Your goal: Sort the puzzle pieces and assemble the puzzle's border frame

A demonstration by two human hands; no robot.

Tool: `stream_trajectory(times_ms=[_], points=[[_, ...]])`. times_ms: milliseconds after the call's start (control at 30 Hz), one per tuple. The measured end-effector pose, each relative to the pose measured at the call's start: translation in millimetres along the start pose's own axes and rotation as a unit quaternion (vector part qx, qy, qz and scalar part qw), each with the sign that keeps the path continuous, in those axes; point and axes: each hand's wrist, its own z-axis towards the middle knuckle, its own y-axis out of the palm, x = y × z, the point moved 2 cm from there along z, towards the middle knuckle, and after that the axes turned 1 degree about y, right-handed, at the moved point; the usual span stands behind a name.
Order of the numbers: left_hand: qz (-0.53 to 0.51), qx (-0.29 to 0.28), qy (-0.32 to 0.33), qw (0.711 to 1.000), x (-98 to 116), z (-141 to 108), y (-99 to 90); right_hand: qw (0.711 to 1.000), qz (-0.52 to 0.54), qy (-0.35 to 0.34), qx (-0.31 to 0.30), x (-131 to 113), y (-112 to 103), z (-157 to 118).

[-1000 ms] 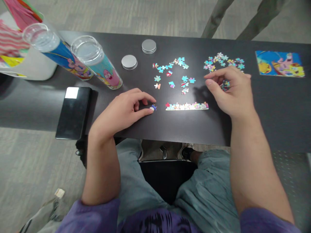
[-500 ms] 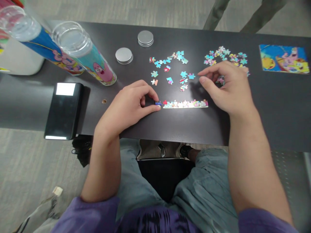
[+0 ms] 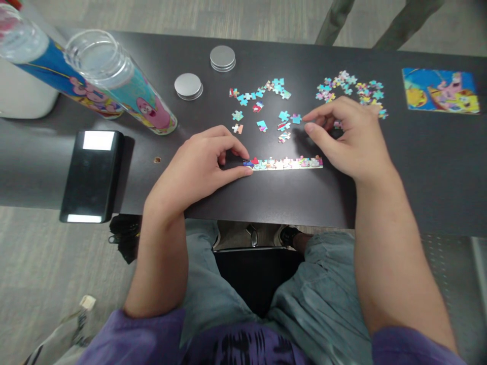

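Grey carpet (image 3: 30,263) spreads beneath a long dark tabletop (image 3: 418,167) that runs across the view. Two tall cartoon-printed containers, a blue tube (image 3: 49,76) and a teal tube (image 3: 129,91), stand at its left, probably set there to be out of the hands' way; the teal one shows a clear, uncapped mouth. Nearer the front edge lies a black slab-shaped device (image 3: 93,177), perhaps a power bank. The person's left hand (image 3: 209,162) pinches a dark-blue jigsaw piece (image 3: 248,163) between thumb and forefinger, seemingly to steady it against the row. The right hand (image 3: 346,139) grasps nothing visible, its thumb and forefinger parted and its other fingers curled. At the far right lies a picture card (image 3: 441,91) of a pink starfish and a yellow sponge character, face up, likely for reference. Directly before the person, the jigsaw strip (image 3: 283,163) lies with its straight side nearest the body and its knobs pointing away, the blue piece at its left end. Two silver lids (image 3: 222,57) rest flat beyond, apparently from the tubes. Smallest are the loose pieces (image 3: 281,88), spread in groups past the strip; one teal piece (image 3: 296,118) sits right by the right forefinger, contact uncertain. No brand or writing is legible.
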Motion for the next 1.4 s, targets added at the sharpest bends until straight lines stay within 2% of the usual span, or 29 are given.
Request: stream_trajectory(times_ms=[167, 433, 533, 733, 933, 1167, 1267, 1400], points=[[0.007, 0.03, -0.01, 0.999, 4.5, 0.9, 4.6, 1.0, 0.005, -0.003, -0.002, -3.0, -1.5, -0.1], [0.01, 0.04, -0.008, 0.999, 3.3, 3.4, 9.1, 0.996, 0.063, -0.044, 0.035, 10.4, 8.0, -0.6], [0.009, 0.042, -0.008, 0.999, 0.4, 3.4, 8.8, 0.998, 0.052, -0.019, 0.004, 4.3, 4.7, -1.4], [0.068, 0.094, -0.029, 0.993, -10.8, 2.6, 8.6, 0.998, 0.052, 0.0, -0.026, -10.0, -4.2, -2.0], [0.156, 0.053, -0.031, 0.986, -11.0, 4.5, 10.3, 0.998, 0.066, -0.007, -0.013, -4.2, 0.9, -1.4], [0.126, 0.059, -0.022, 0.99, -7.2, -0.4, 1.4, 0.996, 0.074, -0.047, 0.026, 3.2, 9.7, -0.1], [0.128, 0.062, -0.021, 0.99, -7.1, 11.1, -9.8, 0.996, 0.079, -0.045, 0.019, 2.6, 12.4, 2.0], [0.165, 0.086, 0.012, 0.982, -5.2, 61.6, -19.6, 0.995, 0.088, -0.048, 0.031, 2.8, 15.3, 3.4]])
